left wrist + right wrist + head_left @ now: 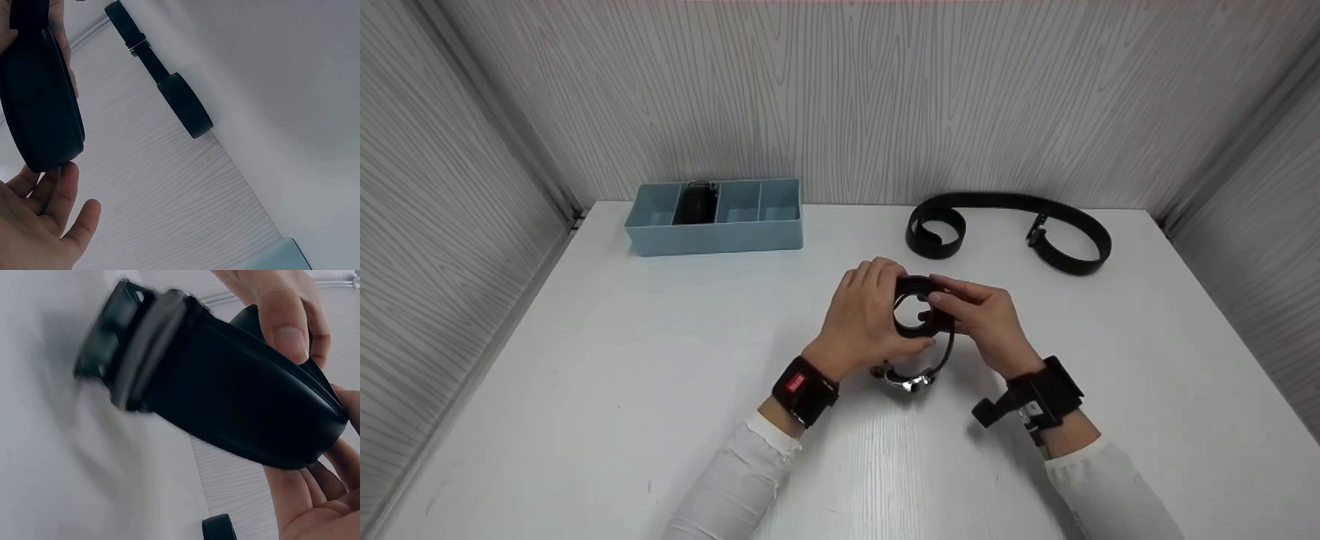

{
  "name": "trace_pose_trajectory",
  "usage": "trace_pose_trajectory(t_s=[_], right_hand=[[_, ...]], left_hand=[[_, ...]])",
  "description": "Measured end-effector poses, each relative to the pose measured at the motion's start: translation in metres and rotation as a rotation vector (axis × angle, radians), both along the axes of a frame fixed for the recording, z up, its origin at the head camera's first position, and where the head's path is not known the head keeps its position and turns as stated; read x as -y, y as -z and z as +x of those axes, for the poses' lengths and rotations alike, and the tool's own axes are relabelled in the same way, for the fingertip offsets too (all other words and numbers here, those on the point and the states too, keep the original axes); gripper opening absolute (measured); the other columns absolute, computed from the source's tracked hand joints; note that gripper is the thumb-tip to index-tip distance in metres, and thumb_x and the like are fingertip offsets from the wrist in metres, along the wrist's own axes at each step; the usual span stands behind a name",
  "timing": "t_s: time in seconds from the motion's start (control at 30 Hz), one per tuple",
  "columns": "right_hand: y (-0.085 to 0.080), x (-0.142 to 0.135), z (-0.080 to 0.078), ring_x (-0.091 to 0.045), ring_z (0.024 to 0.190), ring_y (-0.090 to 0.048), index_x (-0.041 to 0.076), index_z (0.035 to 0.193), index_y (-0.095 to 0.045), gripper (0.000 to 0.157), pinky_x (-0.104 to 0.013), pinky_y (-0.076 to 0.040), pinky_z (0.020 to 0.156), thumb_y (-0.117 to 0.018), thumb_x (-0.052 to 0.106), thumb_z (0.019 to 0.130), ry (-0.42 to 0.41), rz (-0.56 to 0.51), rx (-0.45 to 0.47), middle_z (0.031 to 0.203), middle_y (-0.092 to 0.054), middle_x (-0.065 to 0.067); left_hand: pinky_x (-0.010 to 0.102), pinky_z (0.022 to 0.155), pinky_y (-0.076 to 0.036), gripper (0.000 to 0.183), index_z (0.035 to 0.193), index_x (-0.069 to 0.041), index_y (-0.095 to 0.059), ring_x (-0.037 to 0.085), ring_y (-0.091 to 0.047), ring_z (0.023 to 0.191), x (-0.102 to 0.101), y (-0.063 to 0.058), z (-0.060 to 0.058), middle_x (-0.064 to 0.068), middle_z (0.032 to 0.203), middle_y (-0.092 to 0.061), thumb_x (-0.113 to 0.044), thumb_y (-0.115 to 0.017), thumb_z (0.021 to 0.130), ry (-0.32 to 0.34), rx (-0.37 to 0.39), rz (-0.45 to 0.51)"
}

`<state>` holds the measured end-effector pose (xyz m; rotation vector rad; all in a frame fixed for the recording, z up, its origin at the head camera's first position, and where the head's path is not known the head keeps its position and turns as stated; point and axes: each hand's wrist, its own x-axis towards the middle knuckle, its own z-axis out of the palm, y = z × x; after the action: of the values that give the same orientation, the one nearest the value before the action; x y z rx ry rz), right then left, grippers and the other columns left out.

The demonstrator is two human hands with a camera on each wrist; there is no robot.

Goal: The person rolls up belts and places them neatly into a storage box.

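Over the middle of the table, both hands hold a coiled black belt. Its tail hangs below the coil and ends in a shiny silver buckle, blurred in the right wrist view. My left hand grips the coil from the left, fingers over the top and thumb beneath. From the right, my right hand pinches the coil's side between thumb and fingers. In the left wrist view the belt's broad face hides part of the right hand; in the right wrist view the coil sits between both hands.
A blue divided box stands at the back left, with a black rolled item in one compartment. Another black belt, partly curled, stands on edge at the back right. Walls enclose the back and both sides of the table.
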<state>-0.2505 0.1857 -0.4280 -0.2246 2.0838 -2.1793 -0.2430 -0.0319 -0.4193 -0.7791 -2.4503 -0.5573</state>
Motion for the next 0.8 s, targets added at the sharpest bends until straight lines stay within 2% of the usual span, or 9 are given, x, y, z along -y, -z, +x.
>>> trace_pose_trajectory(t_s=[0.13,0.27,0.37,0.57,0.67,0.8], right_hand=[[0.0006,-0.0019,-0.0017,-0.026,0.101,-0.075,0.002,0.138,-0.066,0.050,-0.036,-0.060,0.087,-0.080,0.020,0.094,-0.010,0.012,0.004,0.126,-0.072,-0.012],[-0.0002,-0.0049,-0.0025,-0.024,0.103,-0.075,0.002,0.137,-0.066,0.047,-0.036,-0.060,0.086,-0.078,0.019,0.095,-0.016,0.037,-0.013,0.128,-0.071,-0.013],[-0.0010,-0.0067,-0.0026,-0.023,0.103,-0.075,0.002,0.136,-0.067,0.045,-0.036,-0.060,0.086,-0.077,0.019,0.096,-0.020,0.055,-0.019,0.129,-0.070,-0.014],[-0.0012,-0.0056,-0.0020,-0.021,0.105,-0.074,0.001,0.138,-0.065,0.046,-0.035,-0.060,0.087,-0.077,0.018,0.096,-0.030,0.047,-0.010,0.130,-0.070,-0.014],[-0.0010,-0.0024,-0.0007,-0.022,0.106,-0.074,0.001,0.137,-0.066,0.048,-0.035,-0.059,0.089,-0.078,0.019,0.095,-0.018,0.020,-0.003,0.129,-0.070,-0.013],[-0.0005,0.0023,0.0010,-0.026,0.106,-0.074,0.001,0.138,-0.065,0.049,-0.036,-0.059,0.091,-0.078,0.019,0.095,-0.003,-0.024,0.007,0.128,-0.071,-0.014]], left_hand=[[0.039,0.100,-0.046,0.091,0.132,-0.007,-0.052,0.022,-0.054,0.117,0.0021,-0.0010,-0.0010,0.006,0.130,-0.055,-0.065,-0.087,0.070,0.065,0.055,-0.020],[0.040,0.106,-0.044,0.090,0.141,-0.006,-0.050,0.023,-0.052,0.125,0.0047,-0.0021,-0.0018,0.008,0.139,-0.053,-0.052,-0.089,0.073,0.154,0.097,-0.029],[0.038,0.107,-0.044,0.090,0.144,-0.006,-0.048,0.023,-0.051,0.128,0.0056,-0.0016,-0.0019,0.008,0.141,-0.052,-0.046,-0.088,0.074,0.187,0.100,-0.039],[0.037,0.101,-0.047,0.086,0.135,-0.007,-0.053,0.022,-0.056,0.119,0.0027,0.0014,-0.0027,0.007,0.132,-0.057,-0.052,-0.087,0.070,0.143,0.014,-0.050],[0.037,0.101,-0.047,0.087,0.131,-0.006,-0.055,0.023,-0.056,0.116,0.0008,0.0026,-0.0023,0.007,0.128,-0.058,-0.057,-0.087,0.068,0.095,-0.027,-0.062],[0.039,0.101,-0.046,0.089,0.127,-0.006,-0.055,0.023,-0.056,0.113,-0.0004,0.0029,-0.0020,0.007,0.124,-0.058,-0.062,-0.086,0.066,0.013,-0.044,-0.064]])
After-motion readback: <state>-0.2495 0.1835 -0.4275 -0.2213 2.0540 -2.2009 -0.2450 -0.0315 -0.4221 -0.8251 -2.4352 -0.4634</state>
